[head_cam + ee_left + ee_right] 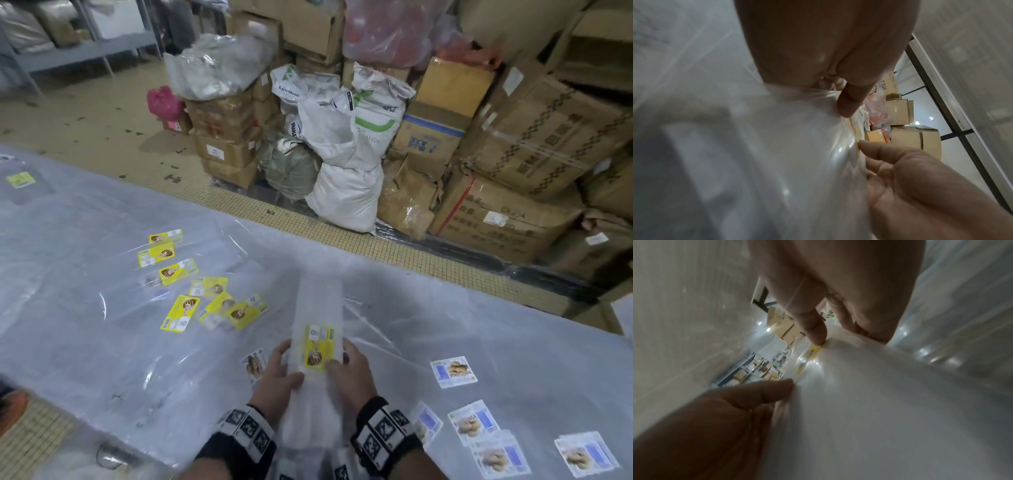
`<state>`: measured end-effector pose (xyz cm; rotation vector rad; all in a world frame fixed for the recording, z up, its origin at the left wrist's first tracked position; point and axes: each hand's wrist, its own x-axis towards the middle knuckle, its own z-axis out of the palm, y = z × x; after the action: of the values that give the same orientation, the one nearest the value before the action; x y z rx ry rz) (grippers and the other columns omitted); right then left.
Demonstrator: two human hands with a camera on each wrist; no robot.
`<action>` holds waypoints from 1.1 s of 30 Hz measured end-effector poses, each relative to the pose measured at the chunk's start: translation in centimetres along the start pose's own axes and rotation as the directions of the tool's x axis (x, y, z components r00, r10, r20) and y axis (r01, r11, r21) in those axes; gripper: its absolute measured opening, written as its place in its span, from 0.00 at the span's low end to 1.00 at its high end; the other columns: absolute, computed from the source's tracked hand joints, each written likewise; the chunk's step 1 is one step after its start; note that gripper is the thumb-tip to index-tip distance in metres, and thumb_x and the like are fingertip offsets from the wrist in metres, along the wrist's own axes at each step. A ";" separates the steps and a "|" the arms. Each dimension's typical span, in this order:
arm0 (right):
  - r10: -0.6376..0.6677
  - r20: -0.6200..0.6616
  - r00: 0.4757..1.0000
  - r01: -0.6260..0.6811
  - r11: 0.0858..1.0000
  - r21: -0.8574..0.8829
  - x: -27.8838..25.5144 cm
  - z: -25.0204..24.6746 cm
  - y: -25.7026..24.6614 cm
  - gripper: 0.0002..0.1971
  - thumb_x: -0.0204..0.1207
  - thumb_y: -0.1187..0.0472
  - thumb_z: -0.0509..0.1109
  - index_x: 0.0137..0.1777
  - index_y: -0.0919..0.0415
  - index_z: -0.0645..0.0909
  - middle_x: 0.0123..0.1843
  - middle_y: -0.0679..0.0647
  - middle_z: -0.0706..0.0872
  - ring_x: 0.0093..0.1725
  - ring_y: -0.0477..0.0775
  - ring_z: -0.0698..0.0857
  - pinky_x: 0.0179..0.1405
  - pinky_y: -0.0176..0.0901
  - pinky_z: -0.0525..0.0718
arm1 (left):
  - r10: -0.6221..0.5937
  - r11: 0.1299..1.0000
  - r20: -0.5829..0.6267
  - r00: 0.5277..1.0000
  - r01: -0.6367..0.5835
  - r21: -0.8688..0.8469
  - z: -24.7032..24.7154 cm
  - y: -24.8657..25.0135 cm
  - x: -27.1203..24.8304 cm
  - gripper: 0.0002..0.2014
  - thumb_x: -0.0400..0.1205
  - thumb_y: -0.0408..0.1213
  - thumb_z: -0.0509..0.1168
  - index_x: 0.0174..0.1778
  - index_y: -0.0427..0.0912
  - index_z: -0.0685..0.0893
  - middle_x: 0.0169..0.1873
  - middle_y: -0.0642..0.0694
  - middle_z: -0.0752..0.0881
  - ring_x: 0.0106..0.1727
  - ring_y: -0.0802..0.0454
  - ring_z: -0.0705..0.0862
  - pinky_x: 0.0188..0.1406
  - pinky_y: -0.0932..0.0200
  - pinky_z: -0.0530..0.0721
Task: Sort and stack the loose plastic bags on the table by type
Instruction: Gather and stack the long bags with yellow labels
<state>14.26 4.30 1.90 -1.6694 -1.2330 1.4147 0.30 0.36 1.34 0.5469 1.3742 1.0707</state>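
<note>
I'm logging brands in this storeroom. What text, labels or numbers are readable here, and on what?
"ExxonMobil": white sack on the floor pile.
"BLUE AXE", upside down: blue-printed carton.
Yellow label on the stack of bags that the left hand and right hand grip: blurred, unreadable.
Loose yellow-label bags and blue-label bags: too blurred.
Printing on the other cartons: unreadable.

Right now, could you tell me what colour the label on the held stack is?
Yellow label, clearest in the head view.

Storeroom: stacked cartons [534,144], sacks [342,161]
</note>
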 end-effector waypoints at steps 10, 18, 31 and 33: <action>0.184 0.156 0.970 -0.233 0.883 0.408 -0.2 0.8 -1.7 0.16 0.71 0.84 0.62 0.54 0.73 0.83 0.47 0.72 0.90 0.43 0.69 0.89 0.41 0.57 0.90 | 0.068 0.988 0.043 0.997 -0.073 0.138 -1.4 1.6 0.0 0.29 0.65 0.25 0.66 0.63 0.47 0.76 0.42 0.41 0.90 0.38 0.50 0.89 0.35 0.58 0.86; 0.161 0.035 0.986 -0.161 0.887 0.433 1.8 4.2 -2.1 0.24 0.65 0.87 0.65 0.56 0.65 0.82 0.49 0.69 0.89 0.38 0.62 0.88 0.28 0.45 0.86 | 0.393 0.559 -0.175 0.903 -0.083 0.825 -10.3 5.9 5.6 0.34 0.63 0.52 0.62 0.68 0.47 0.83 0.66 0.41 0.81 0.71 0.42 0.75 0.74 0.53 0.65; 0.203 -0.267 0.942 -0.015 0.820 0.572 3.3 14.9 -3.7 0.19 0.62 0.85 0.64 0.47 0.67 0.84 0.38 0.62 0.89 0.38 0.58 0.84 0.38 0.46 0.82 | 0.111 0.208 0.109 0.988 -0.130 0.969 -16.6 7.8 9.5 0.36 0.64 0.52 0.71 0.68 0.71 0.66 0.61 0.50 0.71 0.68 0.44 0.71 0.60 0.49 0.79; 0.214 -0.334 0.918 -0.015 0.861 0.509 3.3 16.1 -4.2 0.15 0.61 0.80 0.66 0.45 0.66 0.82 0.38 0.63 0.87 0.39 0.58 0.82 0.39 0.46 0.79 | 0.083 0.248 0.141 0.987 -0.157 0.956 -17.3 7.9 9.6 0.34 0.63 0.52 0.68 0.66 0.72 0.66 0.58 0.51 0.73 0.66 0.47 0.72 0.62 0.48 0.78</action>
<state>-2.39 7.20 0.61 -1.5617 -0.4940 1.2570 -19.71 7.56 0.01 1.6251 1.8800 0.1128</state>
